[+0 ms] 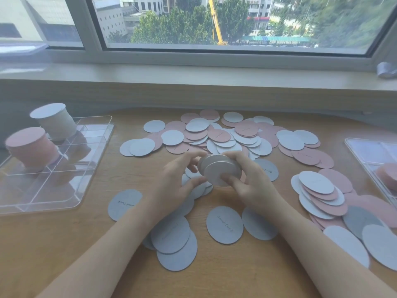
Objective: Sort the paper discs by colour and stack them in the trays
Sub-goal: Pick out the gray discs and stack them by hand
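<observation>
From the head view, both hands are holding one small stack of grey discs (219, 172) just above the table (64, 244). The left hand (178, 179) is curling its fingers round the left side of the stack. The right hand (247, 179) is curling round the right side, with its thumb pressing on the flat front. The stack is tipping up, so its round face is pointing toward the person and a bit down. Its short, thick side is running away toward the window (214, 22).

Lots of loose discs (214, 134), pink and grey mixed, are lying flat in a big heap behind the hands. More grey ones (224, 224) are lying flat near the arms, and another mixed pile (322, 196) is sitting at the right.

A clear tray (90, 160) is sitting on the left of the table. A tall pink stack (30, 147) and a tall grey stack (54, 123) are standing in its far boxes. Another clear tray (365, 151) is peeking in at the right edge, holding a short pink pile (388, 175).
</observation>
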Tool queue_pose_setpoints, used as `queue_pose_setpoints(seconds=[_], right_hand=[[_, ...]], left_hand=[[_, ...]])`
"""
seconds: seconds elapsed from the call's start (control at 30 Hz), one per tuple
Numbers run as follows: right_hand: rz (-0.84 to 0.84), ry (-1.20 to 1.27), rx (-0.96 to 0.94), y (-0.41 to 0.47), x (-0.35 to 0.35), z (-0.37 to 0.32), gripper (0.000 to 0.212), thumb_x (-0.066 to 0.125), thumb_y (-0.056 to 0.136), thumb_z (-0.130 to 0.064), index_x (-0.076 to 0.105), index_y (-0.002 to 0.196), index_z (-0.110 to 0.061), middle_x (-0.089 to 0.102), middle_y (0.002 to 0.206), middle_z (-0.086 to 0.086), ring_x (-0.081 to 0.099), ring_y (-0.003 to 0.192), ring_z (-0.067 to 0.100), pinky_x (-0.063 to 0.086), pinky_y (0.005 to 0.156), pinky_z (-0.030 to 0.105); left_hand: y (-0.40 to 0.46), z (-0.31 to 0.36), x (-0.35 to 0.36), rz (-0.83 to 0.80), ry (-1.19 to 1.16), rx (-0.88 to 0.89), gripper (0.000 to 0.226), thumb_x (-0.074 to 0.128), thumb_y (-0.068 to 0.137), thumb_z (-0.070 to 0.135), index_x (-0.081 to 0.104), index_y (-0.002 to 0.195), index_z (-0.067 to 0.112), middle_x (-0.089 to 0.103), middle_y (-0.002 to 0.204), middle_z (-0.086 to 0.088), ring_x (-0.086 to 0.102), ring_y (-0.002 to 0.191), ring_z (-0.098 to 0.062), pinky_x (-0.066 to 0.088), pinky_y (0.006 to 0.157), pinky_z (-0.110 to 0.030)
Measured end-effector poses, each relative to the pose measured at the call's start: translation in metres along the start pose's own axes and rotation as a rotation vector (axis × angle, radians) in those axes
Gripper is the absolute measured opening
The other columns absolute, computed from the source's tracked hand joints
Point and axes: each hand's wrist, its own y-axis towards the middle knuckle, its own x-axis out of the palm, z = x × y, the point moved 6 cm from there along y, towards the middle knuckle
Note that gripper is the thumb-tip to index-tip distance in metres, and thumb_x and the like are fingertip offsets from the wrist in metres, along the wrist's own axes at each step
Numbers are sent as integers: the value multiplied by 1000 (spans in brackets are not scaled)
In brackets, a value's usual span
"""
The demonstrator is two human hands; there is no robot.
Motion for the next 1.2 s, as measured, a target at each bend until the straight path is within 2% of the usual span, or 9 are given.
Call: queue_pose_setpoints(seconds=[0.1,0.2,0.3,0.43,0.6,0.8,0.97,1.1,1.2], right_hand=[[-12,-5,-12,0,2,-2,27,63,93,-7,55,114,-23,62,100,-12,58,95,9,42,76,15],[-71,-42,-18,1,10,0,25,57,97,-10,51,115,-26,60,101,-15,57,95,4,39,77,10],[-92,-68,-31,2,11,3,28,55,99,-11,51,124,-22,62,109,-9,57,101,7,41,82,12],[-27,-95,-71,2,5,0,42,56,97,-4,50,136,-18,58,122,-9,53,114,-1,36,91,8],[-86,-144,-73,6,15,6,63,58,94,-2,35,150,-20,46,137,-9,38,130,-5,28,105,8],[-37,-128,-156,3,11,-4,57,66,87,0,51,136,-22,54,120,-9,54,113,6,47,85,18],[-148,-153,-145,4,22,-1,65,63,91,-5,34,148,-20,46,136,-6,43,132,7,35,107,20],[-123,-162,-128,4,20,0,58,58,95,-7,35,147,-15,48,138,-3,43,132,9,34,109,22],[-102,-165,-139,4,20,1,54,56,93,-3,39,143,-14,51,134,-2,46,128,8,36,106,18]], left_hand=[[-1,4,-3,40,33,32,36,73,91,22,62,126,22,68,100,14,61,90,-7,36,76,-8],[-1,9,2,-6,53,76,31,67,95,13,65,125,19,66,97,15,56,80,9,36,72,-6],[-2,11,11,-65,58,93,43,58,100,9,56,140,21,58,107,29,51,93,18,35,82,-3],[-3,7,20,-109,102,70,53,47,103,21,36,154,21,55,122,14,46,111,6,29,98,-4],[-6,2,36,-258,348,18,76,46,104,39,0,160,18,34,153,6,27,135,-13,21,114,-28],[-2,2,23,-66,313,29,62,36,99,40,34,155,16,56,125,5,45,112,-16,40,99,-41],[-6,1,34,-194,405,-20,85,42,100,49,-11,160,19,38,143,7,30,129,-17,25,112,-36],[-5,3,36,-173,435,35,77,26,97,51,1,161,16,44,143,5,34,129,-17,26,109,-34],[-5,2,37,-216,413,36,82,25,94,58,-4,161,18,40,148,7,29,137,-14,15,111,-27]])
